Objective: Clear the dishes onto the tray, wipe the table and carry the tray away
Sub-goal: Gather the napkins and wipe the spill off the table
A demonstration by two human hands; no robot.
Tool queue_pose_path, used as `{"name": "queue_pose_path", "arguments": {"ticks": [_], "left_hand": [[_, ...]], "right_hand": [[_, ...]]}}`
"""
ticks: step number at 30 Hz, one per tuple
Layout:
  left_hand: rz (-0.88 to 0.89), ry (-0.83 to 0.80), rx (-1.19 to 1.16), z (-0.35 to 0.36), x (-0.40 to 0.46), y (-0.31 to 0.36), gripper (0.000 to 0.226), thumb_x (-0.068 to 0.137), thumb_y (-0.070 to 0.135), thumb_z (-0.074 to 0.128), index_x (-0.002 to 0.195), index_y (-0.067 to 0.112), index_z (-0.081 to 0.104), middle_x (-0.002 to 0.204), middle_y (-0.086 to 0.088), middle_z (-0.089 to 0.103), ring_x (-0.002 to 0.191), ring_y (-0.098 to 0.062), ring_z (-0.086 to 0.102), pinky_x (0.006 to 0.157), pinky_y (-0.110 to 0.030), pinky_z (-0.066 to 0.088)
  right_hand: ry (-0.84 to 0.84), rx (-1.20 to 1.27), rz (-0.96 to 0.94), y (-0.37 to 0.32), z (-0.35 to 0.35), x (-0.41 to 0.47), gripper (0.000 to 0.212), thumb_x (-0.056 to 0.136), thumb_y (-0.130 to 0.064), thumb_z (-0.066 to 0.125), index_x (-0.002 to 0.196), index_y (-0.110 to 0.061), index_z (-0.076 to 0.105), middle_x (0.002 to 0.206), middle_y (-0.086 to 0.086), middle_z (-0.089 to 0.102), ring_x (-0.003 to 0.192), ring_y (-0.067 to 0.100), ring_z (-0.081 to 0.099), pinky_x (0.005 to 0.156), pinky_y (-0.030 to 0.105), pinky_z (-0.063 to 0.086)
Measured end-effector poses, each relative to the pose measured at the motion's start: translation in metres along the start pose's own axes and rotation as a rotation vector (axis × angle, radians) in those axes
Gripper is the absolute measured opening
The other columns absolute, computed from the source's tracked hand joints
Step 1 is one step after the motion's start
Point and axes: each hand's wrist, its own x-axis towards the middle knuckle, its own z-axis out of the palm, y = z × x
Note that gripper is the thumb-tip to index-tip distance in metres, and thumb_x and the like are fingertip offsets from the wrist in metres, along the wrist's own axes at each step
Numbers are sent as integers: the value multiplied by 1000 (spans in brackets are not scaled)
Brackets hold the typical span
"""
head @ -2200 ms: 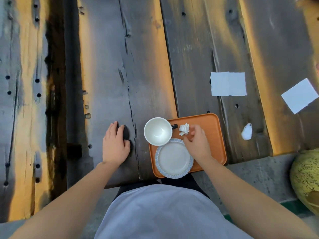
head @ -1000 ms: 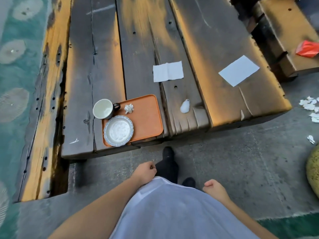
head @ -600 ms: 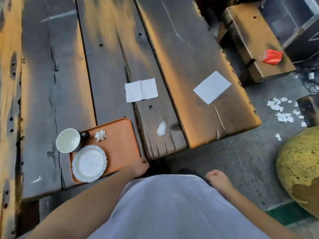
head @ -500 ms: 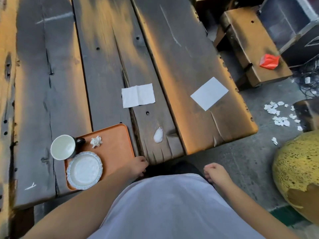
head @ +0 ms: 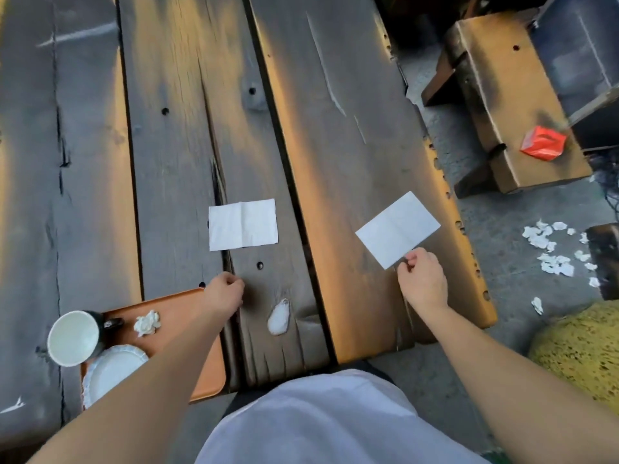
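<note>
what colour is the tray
Orange: the flat plastic tray holding the dishes, seen in the head view.

Both arms bare and extended forward, forearms converging from the lower frame edges; left hand (head: 223,295) loosely curled, knuckles up, fingers tucked under, resting low on the tabletop (head: 351,135); right hand (head: 422,277) palm down, thumb and forefinger drawn together in a pinch.

Dim overall, with warm orange light laid in streaks along the table (head: 351,155) planks and grey shade between them. Slight motion blur is seen throughout. Wide-angle bending is noticed at the edges.
</note>
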Motion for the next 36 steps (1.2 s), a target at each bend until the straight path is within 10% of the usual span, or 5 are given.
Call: {"name": "queue_pose_path", "arguments": {"ticks": [13, 19, 36], "left_hand": [[94, 392, 81, -6, 50, 97, 39, 97, 24, 55, 132, 7, 50, 132, -12, 53, 107, -29, 58, 84, -39, 46], [218, 461, 433, 8, 61, 109, 37, 99, 25, 54, 128, 1, 53, 127, -17, 54, 119, -37, 49, 98, -44, 41], [37, 412, 290, 18, 77, 117, 24, 101, 20, 48, 104, 2, 63, 121, -16, 55, 117, -36, 48, 98, -50, 47]], "right_hand": [[131, -141, -25, -14, 25, 67, 30, 92, -31, 62, 116, -14, 60, 120, 12, 55, 112, 30, 51, 100, 51, 41], [126, -138, -37, -12, 30, 69, 24, 96, -29, 58, 113, -13, 62, 117, 11, 58, 107, 27, 53, 95, 45, 47], [109, -146, -101, -9, 25, 78, 29, 98, -37, 56, 114, -14, 62, 116, 8, 61, 106, 24, 55, 95, 42, 46]]}}
